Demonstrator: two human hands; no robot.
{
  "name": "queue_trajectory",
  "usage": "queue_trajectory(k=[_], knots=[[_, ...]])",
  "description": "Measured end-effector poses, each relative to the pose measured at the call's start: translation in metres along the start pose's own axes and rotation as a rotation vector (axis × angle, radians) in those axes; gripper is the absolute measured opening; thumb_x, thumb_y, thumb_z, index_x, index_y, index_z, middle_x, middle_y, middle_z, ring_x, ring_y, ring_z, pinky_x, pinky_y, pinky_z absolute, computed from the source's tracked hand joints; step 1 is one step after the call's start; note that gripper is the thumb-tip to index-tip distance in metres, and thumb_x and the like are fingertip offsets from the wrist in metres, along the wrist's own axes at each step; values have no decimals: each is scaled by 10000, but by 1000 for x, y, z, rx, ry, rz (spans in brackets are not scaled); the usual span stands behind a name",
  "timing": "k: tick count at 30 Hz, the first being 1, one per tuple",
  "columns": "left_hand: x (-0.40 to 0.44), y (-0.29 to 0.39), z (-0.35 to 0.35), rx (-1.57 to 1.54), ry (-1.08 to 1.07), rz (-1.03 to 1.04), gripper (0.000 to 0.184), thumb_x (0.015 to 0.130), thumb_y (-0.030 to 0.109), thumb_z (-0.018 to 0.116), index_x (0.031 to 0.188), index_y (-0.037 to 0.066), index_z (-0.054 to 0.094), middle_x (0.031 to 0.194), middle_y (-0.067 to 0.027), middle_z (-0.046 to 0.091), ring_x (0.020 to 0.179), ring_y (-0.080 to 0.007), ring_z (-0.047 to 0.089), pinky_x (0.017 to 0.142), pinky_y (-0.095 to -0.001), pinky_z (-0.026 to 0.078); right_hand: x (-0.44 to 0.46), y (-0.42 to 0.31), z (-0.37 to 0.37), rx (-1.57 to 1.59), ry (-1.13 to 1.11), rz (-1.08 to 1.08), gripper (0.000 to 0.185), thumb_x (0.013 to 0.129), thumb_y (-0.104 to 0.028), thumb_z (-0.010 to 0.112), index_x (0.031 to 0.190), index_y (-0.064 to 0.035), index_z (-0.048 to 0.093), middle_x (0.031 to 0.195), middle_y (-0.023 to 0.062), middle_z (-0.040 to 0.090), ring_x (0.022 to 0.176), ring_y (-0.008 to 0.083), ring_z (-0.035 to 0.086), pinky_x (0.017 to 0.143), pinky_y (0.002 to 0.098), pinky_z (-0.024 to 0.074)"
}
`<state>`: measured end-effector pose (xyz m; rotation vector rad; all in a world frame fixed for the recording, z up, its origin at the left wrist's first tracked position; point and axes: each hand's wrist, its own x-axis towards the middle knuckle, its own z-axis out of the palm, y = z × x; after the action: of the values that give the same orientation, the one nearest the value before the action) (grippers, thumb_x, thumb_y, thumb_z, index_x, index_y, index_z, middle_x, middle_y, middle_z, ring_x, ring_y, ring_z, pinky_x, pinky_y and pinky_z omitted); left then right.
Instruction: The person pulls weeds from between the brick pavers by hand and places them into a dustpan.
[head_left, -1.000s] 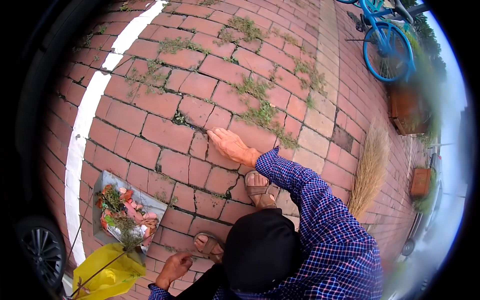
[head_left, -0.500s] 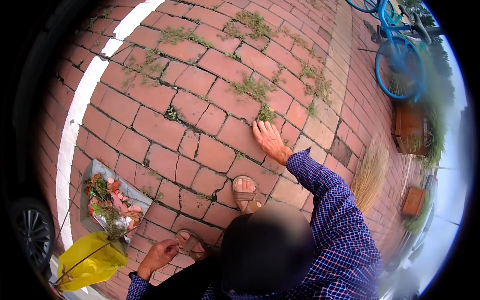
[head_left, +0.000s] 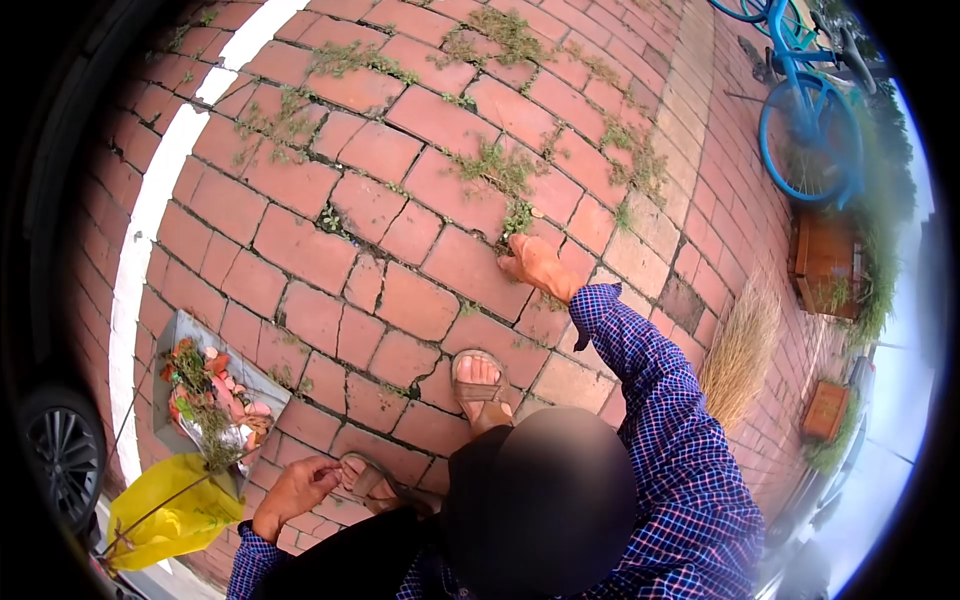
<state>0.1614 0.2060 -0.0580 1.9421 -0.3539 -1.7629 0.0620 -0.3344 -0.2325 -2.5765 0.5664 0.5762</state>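
Observation:
Reaching forward over the brick paving, my right hand [head_left: 540, 265] has its fingers curled together at the base of a small green weed [head_left: 518, 220] growing from a joint. More weeds [head_left: 495, 165] spread just beyond it. My left hand [head_left: 295, 492] hangs low near my sandalled foot [head_left: 365, 480], its fingertips pinched together; whether anything is between them is too small to tell. To its left is a grey dustpan [head_left: 270, 385] holding pulled weeds, reddish scraps and litter. A yellow bag [head_left: 165, 515] hangs by the dustpan's handle.
A straw broom [head_left: 740, 350] lies on the bricks at right. Beyond it stand a blue bicycle [head_left: 800, 130] and wooden planters [head_left: 825, 265]. A white painted line [head_left: 140, 240] runs down the left, with a car wheel [head_left: 65, 445] beside it.
My right hand has gone from flat, stretched fingers to a curled grip at the weed, drawing slightly back. My left hand stays pinched and low. The view has shifted slightly.

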Motion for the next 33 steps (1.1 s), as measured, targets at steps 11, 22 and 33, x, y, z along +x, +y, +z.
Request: queue_trajectory(k=[11,22,33], knots=[[6,-3,-6,64,39,49,364,991,233,655,1156,-89,694,951,-202,740,860,-231,716,769,-343,564,21,-39,-29,-316,-70,-39,384,880,-338,713,1065,-3,685,1039,221,726,1005,395,704,860,468,550],[16,12,-14,133,29,132,513,1029,416,604,1088,-86,691,876,-259,697,799,-347,697,719,-410,538,28,-22,-28,-176,-256,34,456,919,-385,676,1061,47,651,1007,263,707,985,393,699,813,470,543],[24,11,-17,180,12,159,497,1023,393,600,1091,-92,680,938,-280,701,861,-396,700,755,-437,543,41,24,17,-47,-219,-66,483,1007,-415,563,1015,52,686,948,254,697,879,410,687,740,474,530]])
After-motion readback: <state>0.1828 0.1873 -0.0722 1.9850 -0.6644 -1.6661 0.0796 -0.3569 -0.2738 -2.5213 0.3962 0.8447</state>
